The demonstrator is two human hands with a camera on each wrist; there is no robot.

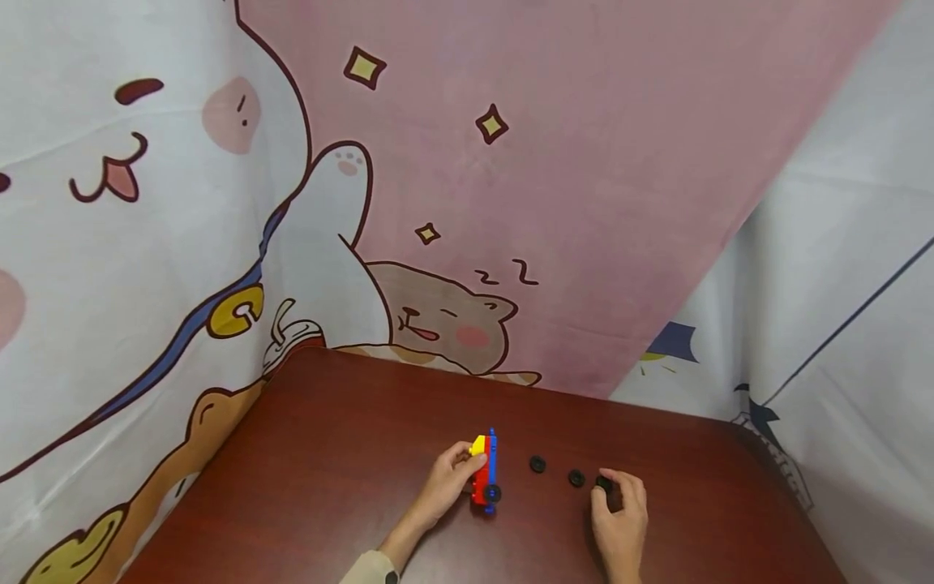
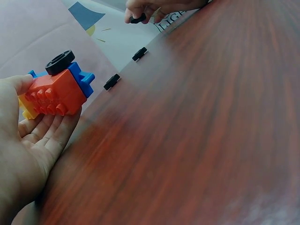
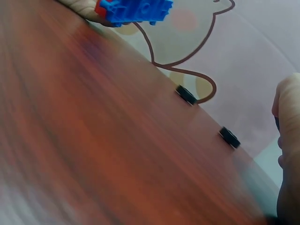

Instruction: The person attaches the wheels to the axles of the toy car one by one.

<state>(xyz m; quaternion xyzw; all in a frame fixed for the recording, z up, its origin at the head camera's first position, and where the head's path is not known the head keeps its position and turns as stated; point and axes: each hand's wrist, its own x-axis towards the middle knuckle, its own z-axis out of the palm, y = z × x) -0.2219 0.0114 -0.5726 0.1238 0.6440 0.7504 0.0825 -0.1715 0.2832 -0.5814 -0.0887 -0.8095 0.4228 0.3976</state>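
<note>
My left hand (image 1: 443, 485) holds a toy block car (image 1: 480, 480) tipped on its side, thumb on one face and fingers beneath. The car has red studded bricks (image 2: 56, 93), a yellow piece and a blue base (image 3: 140, 10). One black wheel (image 2: 60, 62) is fitted to the base, near one end. At the right, my right hand (image 1: 623, 517) pinches another black wheel (image 1: 604, 483) between thumb and fingers; in the right wrist view that wheel is mostly hidden. Two loose black wheels, a left one (image 1: 537, 464) and a right one (image 1: 576, 478), lie between the hands.
A dark reddish-brown wooden table (image 1: 350, 438) lies under everything. Printed cloth with cartoon animals (image 1: 452, 324) hangs behind its far edge, and more cloth (image 1: 839, 324) hangs along the right side.
</note>
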